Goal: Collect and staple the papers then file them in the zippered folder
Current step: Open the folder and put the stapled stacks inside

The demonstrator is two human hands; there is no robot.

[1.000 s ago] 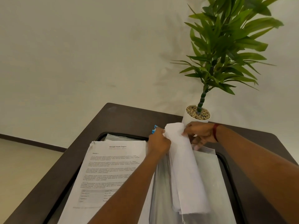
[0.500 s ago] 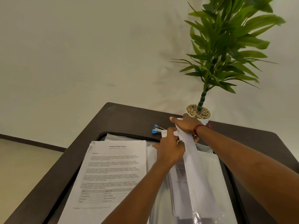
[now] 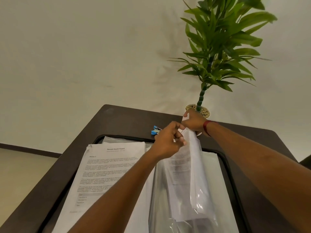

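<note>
One dark table (image 3: 117,118); one blue stapler (image 3: 155,130); one printed paper stack (image 3: 107,169); one clear zippered folder (image 3: 198,190); one potted plant (image 3: 218,52); two hands: left hand (image 3: 166,142), right hand (image 3: 193,122).

Dark table (image 3: 117,118) w/ paper stack (image 3: 109,165) left, blue stapler (image 3: 155,130) & potted plant (image 3: 217,56) at back.

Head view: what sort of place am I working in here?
Probably an office or clinic desk, though little room shows: a dark brown table carries a stack of printed white papers headed Sample Health Report, a small blue stapler, and a leafy green potted plant against a plain cream wall.
</note>
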